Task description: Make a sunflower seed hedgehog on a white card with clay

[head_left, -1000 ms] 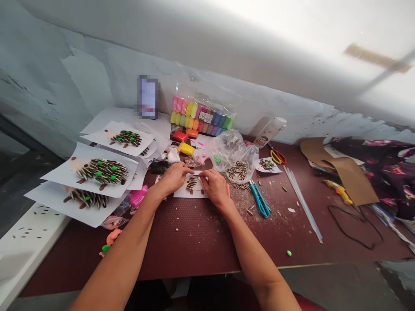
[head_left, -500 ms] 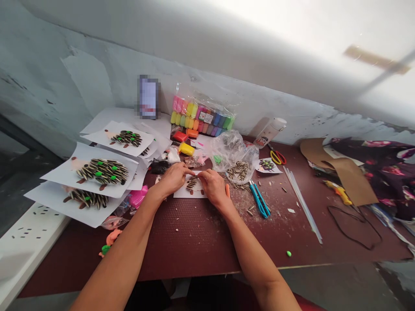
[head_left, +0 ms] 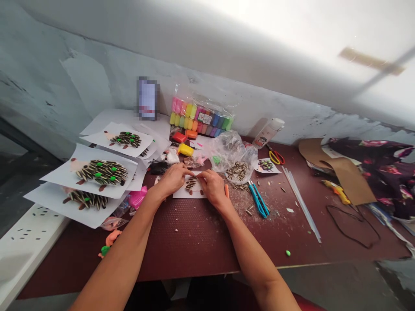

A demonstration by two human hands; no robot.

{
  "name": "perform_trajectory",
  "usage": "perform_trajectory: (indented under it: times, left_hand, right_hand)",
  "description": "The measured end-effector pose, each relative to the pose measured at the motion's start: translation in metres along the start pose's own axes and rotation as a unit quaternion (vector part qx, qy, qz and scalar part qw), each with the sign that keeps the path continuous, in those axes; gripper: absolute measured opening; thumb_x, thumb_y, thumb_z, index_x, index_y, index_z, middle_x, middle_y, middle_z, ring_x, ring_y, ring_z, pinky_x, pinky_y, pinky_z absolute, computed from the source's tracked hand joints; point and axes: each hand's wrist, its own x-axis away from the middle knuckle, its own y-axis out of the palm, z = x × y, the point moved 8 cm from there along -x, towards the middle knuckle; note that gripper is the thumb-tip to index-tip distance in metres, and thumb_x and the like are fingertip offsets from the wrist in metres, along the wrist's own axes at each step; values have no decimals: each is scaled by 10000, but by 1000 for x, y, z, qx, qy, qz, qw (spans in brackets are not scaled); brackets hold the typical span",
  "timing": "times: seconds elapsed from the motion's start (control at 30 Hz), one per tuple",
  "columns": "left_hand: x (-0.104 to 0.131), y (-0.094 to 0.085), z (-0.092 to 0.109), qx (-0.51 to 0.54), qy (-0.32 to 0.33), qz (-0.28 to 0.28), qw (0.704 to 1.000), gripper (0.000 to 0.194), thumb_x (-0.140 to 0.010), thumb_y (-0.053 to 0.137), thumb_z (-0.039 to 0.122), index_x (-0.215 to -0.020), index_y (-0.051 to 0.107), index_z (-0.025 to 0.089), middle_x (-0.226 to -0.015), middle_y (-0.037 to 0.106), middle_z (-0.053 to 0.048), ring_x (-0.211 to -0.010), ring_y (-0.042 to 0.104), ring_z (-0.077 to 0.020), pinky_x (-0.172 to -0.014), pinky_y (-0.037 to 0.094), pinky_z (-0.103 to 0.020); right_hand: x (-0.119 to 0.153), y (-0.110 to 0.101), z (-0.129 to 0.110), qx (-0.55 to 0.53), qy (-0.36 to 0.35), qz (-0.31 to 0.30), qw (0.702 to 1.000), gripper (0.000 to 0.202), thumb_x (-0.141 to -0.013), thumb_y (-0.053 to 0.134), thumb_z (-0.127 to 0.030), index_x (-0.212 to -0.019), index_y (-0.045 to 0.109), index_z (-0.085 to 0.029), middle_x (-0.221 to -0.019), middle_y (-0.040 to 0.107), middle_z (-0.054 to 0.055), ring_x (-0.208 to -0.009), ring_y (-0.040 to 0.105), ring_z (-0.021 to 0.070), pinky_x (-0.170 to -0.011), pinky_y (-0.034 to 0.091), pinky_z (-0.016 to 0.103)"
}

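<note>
A small white card (head_left: 181,194) lies on the table between my hands, with rows of striped sunflower seeds (head_left: 191,185) on it and brown blobs at the lower edge of the figure. My left hand (head_left: 174,178) rests at the card's upper left, fingers closed, index fingertip reaching to the top of the seeds. From the other side my right hand (head_left: 210,185) covers the card's right part, its fingertips pinched together close to the left ones. Whatever lies between the fingertips is too small to make out. An orange stick-like piece (head_left: 227,190) sits beside my right hand.
Finished-looking seed hedgehog sheets (head_left: 129,170) are stacked at left. Behind stand a clay pack (head_left: 202,119) and a phone (head_left: 148,99). To the right lie a bag of seeds (head_left: 238,170), a blue cutter (head_left: 258,201), scissors (head_left: 276,157), glue sticks (head_left: 301,205) and a glue gun (head_left: 339,192).
My hands stay at the card, with only a slight shift of the right fingertips to the left. The whole view has moved a little.
</note>
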Motion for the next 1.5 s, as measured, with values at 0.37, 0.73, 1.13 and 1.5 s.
perform_trajectory:
  times: [0.37,0.73,1.13,1.5]
  left_hand:
    - [0,1,-3,5,-3,6,1000,441,-855,461,33,-1058,782,258,-986,681,-60,-941,611,-184,-885,483,-286]
    - [0,1,-4,19,-17,-8,1000,450,-832,471,21,-1054,781,261,-1008,683,-61,-951,607,-196,-867,480,-307]
    - [0,1,-2,12,-14,-9,1000,428,-861,473,28,-1069,778,244,-1009,681,-73,-971,613,-197,-893,480,-304]
    - [0,1,-3,6,-2,4,1000,417,-856,472,61,-1056,781,257,-990,686,-64,-941,610,-191,-884,494,-303]
  right_hand:
    - [2,-18,2,-4,16,41,999,173,-940,561,-209,-957,733,-216,-946,706,50,-896,625,177,-768,418,251]
    - [16,-53,71,85,192,-36,977,220,-890,587,-184,-1009,768,-227,-1035,752,55,-961,665,206,-775,430,263]
    - [14,-46,64,107,159,-85,978,139,-889,603,-197,-941,732,-201,-1008,729,61,-950,632,188,-755,394,248]
    - [6,-25,25,-107,29,36,993,210,-888,559,-162,-936,756,-218,-914,740,39,-820,651,160,-780,455,255]
